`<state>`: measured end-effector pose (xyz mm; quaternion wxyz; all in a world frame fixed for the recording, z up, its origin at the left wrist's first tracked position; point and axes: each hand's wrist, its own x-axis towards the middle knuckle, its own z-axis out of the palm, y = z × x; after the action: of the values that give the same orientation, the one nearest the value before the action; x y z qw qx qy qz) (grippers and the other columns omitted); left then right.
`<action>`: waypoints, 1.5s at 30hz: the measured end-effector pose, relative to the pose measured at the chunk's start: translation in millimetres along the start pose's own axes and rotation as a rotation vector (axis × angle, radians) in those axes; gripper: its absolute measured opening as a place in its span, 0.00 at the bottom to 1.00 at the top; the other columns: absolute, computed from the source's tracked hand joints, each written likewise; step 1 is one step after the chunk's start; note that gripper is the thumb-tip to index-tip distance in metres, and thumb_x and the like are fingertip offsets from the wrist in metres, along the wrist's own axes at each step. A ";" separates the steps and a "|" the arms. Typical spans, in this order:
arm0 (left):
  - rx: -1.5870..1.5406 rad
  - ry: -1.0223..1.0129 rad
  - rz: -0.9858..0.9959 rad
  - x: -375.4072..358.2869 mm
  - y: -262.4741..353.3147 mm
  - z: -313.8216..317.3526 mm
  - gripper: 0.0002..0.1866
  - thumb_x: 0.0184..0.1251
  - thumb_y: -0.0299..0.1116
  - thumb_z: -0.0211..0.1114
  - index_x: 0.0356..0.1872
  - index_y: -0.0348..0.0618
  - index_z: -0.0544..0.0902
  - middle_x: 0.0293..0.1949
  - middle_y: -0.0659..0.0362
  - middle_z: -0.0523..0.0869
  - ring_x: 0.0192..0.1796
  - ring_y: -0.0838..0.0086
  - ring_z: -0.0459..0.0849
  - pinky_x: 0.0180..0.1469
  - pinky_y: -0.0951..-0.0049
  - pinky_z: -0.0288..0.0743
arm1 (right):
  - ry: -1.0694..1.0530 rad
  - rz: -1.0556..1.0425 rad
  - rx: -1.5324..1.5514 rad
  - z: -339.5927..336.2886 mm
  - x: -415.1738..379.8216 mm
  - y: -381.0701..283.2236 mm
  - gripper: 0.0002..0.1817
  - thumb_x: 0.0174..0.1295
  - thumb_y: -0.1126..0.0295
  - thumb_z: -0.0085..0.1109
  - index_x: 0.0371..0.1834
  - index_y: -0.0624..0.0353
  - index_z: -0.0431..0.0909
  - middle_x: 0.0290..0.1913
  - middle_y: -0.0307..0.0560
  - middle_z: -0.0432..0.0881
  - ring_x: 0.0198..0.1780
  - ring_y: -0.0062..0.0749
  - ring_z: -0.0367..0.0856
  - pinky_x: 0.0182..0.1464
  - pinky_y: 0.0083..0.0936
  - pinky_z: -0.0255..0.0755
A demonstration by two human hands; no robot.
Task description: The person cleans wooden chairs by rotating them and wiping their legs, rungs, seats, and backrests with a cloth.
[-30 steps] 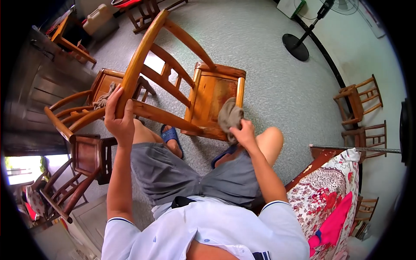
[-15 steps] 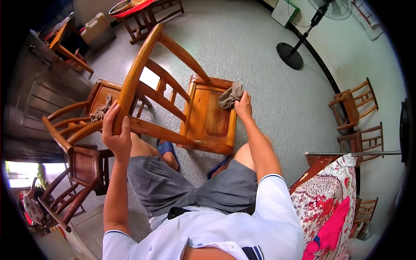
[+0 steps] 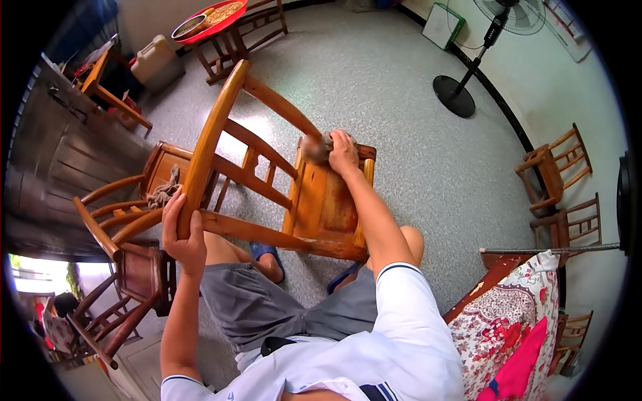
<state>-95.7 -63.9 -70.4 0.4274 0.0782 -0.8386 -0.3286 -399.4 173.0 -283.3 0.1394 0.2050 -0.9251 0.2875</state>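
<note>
My left hand [image 3: 182, 244] is closed round the near end of the top rail of the wooden chair [image 3: 251, 181], thumb on one side and fingers on the other. I judge that this grip steadies the frame, since a push on the seat [image 3: 319, 195] might otherwise shift it. The chair is right in front of me, its back slanting to my left and its seat just beyond my knees. My right hand [image 3: 344, 155] is clenched on a grey-brown cloth [image 3: 313, 150] near the seat's far edge, by the foot of the far back post; reaching over like this seems to suit that corner, where post and board meet. A second cloth [image 3: 163, 194] lies crumpled on the armchair [image 3: 164, 165] to my left, perhaps laid there to be within easy reach.

The cloth I hold is partly covered by my fingers and its loose part is blurred, so I cannot make out how it is folded. The chair's legs are hidden, so I cannot tell how it stands on the floor [image 3: 401, 174]. My right slipper [image 3: 342, 277] shows only in part, and the fan [image 3: 495, 30] is cut off at the top
</note>
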 end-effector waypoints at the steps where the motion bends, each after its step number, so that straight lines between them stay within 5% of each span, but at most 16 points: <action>1: 0.007 -0.006 0.003 0.3 -0.7 -1.2 0.18 0.60 0.16 0.61 0.53 0.33 0.81 0.58 0.46 0.82 0.62 0.58 0.80 0.67 0.64 0.69 | -0.079 -0.043 -0.058 -6.9 0.6 6.8 0.19 0.61 0.74 0.50 0.57 0.50 0.74 0.63 0.40 0.74 0.61 0.46 0.75 0.64 0.41 0.68; 3: -0.002 -0.005 0.005 1.3 -0.1 -0.4 0.18 0.60 0.16 0.62 0.53 0.33 0.81 0.58 0.46 0.82 0.62 0.58 0.80 0.67 0.64 0.69 | -0.129 -0.133 -0.185 -21.6 -1.0 33.0 0.17 0.63 0.71 0.49 0.55 0.44 0.75 0.59 0.39 0.75 0.56 0.43 0.77 0.57 0.43 0.70; 6: -0.017 0.005 0.009 2.6 -0.6 1.5 0.18 0.60 0.17 0.63 0.53 0.34 0.81 0.58 0.46 0.82 0.61 0.58 0.80 0.66 0.64 0.70 | -0.264 0.020 -0.345 -51.6 -5.4 56.9 0.18 0.64 0.71 0.50 0.57 0.42 0.73 0.59 0.42 0.75 0.55 0.47 0.78 0.55 0.44 0.72; 11: -0.039 0.023 0.013 4.5 -2.4 5.6 0.17 0.60 0.17 0.63 0.52 0.33 0.82 0.57 0.46 0.83 0.60 0.58 0.81 0.65 0.64 0.71 | -0.120 0.549 -0.011 -57.7 -57.0 69.4 0.26 0.59 0.74 0.54 0.63 0.54 0.68 0.59 0.55 0.73 0.58 0.62 0.75 0.59 0.49 0.71; 14: -0.044 0.026 0.001 4.7 -1.0 5.8 0.18 0.60 0.17 0.63 0.52 0.33 0.82 0.57 0.46 0.83 0.60 0.59 0.81 0.64 0.64 0.71 | -0.132 0.536 0.066 -62.9 -90.7 60.5 0.30 0.57 0.68 0.50 0.66 0.61 0.64 0.50 0.73 0.80 0.51 0.72 0.78 0.54 0.55 0.72; 17: -0.059 0.011 -0.007 3.1 -1.2 4.6 0.18 0.62 0.18 0.62 0.54 0.34 0.81 0.58 0.48 0.83 0.62 0.61 0.80 0.66 0.66 0.71 | -0.292 0.674 0.053 -88.8 -117.1 33.6 0.32 0.57 0.65 0.50 0.65 0.69 0.63 0.44 0.78 0.81 0.47 0.73 0.80 0.53 0.57 0.72; 26: -0.069 0.002 0.014 5.4 -5.6 3.1 0.18 0.63 0.19 0.64 0.55 0.36 0.81 0.58 0.48 0.83 0.61 0.61 0.81 0.64 0.67 0.73 | -0.625 0.466 -0.136 -143.6 -220.1 -20.4 0.33 0.58 0.62 0.52 0.59 0.82 0.63 0.39 0.77 0.82 0.43 0.67 0.83 0.51 0.53 0.76; 40: -0.105 -0.050 -0.042 -1.0 -1.6 -6.3 0.19 0.68 0.22 0.63 0.60 0.37 0.79 0.61 0.50 0.82 0.63 0.67 0.79 0.66 0.71 0.70 | -0.503 0.334 -0.035 -149.0 -240.8 -30.6 0.23 0.56 0.68 0.59 0.50 0.75 0.67 0.35 0.72 0.83 0.39 0.66 0.83 0.45 0.54 0.77; 45: -0.084 -0.006 -0.090 -21.7 16.8 -15.6 0.20 0.63 0.19 0.63 0.57 0.35 0.80 0.60 0.46 0.81 0.64 0.59 0.79 0.67 0.65 0.69 | -0.621 0.205 -0.245 -161.0 -235.9 -43.4 0.19 0.56 0.66 0.56 0.45 0.70 0.72 0.35 0.69 0.84 0.39 0.64 0.84 0.44 0.53 0.77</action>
<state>-67.7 -49.5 -67.9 0.4126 0.0968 -0.8210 -0.3827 -150.0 305.9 -223.3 -0.1546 0.1704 -0.9668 0.1107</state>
